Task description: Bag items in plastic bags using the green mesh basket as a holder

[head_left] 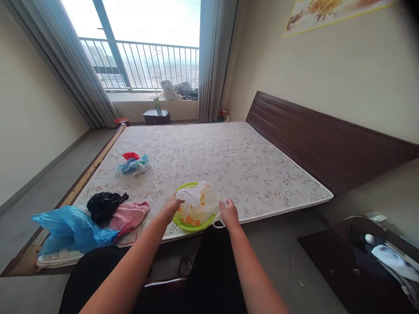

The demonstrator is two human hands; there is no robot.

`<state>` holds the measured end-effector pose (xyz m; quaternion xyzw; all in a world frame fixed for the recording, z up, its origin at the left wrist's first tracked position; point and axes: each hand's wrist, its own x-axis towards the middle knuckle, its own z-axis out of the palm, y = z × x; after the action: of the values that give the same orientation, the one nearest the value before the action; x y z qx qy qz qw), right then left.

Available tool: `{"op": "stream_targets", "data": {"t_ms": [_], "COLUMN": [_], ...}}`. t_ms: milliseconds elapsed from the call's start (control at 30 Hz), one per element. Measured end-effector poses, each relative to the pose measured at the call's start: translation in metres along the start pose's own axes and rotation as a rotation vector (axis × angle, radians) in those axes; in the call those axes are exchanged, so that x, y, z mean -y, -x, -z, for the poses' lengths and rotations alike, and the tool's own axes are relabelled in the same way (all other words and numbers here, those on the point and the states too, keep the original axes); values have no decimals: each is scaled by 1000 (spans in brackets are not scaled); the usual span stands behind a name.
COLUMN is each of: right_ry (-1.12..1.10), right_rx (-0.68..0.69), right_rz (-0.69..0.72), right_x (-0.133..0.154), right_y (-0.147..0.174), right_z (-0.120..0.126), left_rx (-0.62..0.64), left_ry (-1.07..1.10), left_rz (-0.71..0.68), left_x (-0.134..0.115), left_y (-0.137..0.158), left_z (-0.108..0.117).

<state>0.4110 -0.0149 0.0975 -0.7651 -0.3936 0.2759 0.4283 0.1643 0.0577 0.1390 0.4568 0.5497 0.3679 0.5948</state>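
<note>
A translucent white plastic bag [206, 201] with orange print lies over a lime-green basket [188, 227] at the mattress's near edge. Closed around the bag's left side is my left hand [170, 206], close to the basket rim. My right hand [229, 212] pinches the bag's right edge, and a white loop hangs just below those fingers. Much of the basket's inside is hidden under the bag. Left of the basket lie a pink cloth [131, 213], a black plastic bag [105, 206] and a large blue plastic bag [73, 229].
Red and blue plastic bags [134, 163] sit farther back on the letter-printed mattress [196, 148]. A dark headboard [314, 131] stands at the right. A dark cabinet [340, 261] with white cloth on top is at the lower right. A bottle stands on a small nightstand [157, 117].
</note>
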Motion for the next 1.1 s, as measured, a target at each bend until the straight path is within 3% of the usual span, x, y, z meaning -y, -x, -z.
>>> {"op": "stream_targets", "data": {"t_ms": [67,133,200,267,300,367,400,433,467,533,567,633,700,833,900,1000,1067,1100], "right_ry": [-148,-266,-324,-332,-320,-275,-248,-223,-205,-201,-216,-275,-371,-655,-743,-759,-748,-741], "right_rx": [48,77,89,103,116,134,133,125,115,109,118,143,163,291,377,469,513,524], "right_rz": [-36,-71,-102,-122,-122,-103,-87,-70,-55,-41,-45,-79,-143,-298,-341,-327,-298,-284], "right_x": [-4,-4,1,6,9,14,15,15,15,11,8,1,-6,-10,-8,-2,3,5], "right_y": [2,4,8,13,15,20,22,25,28,33,36,40,41,39,39,43,46,47], "right_z": [0,-3,-7,-12,-15,-21,-24,-27,-31,-37,-40,-46,-50,-59,-66,-80,-90,-94], "left_rx": [-47,-220,-405,-433,-299,163,319,377,359,190,117,94,-30,-397,-476,-551,-604,-572], "left_ry": [-20,-85,-217,-396,-486,-659,-750,-853,-974,-1241,-1355,-1493,-1547,-1443,-1287,-1001,-928,-948], "left_rz": [21,-86,-342,-625,-742,-865,-867,-842,-785,-571,-437,-260,-227,-279,-330,-527,-681,-740], "left_x": [-13,-26,-37,-44,-46,-46,-43,-39,-34,-22,-16,-8,-3,2,8,18,24,27], "left_y": [7,23,47,73,84,96,96,92,84,65,55,39,31,32,40,63,83,91], "left_z": [25,41,42,26,13,-16,-27,-36,-39,-32,-21,10,47,104,117,114,103,97]}}
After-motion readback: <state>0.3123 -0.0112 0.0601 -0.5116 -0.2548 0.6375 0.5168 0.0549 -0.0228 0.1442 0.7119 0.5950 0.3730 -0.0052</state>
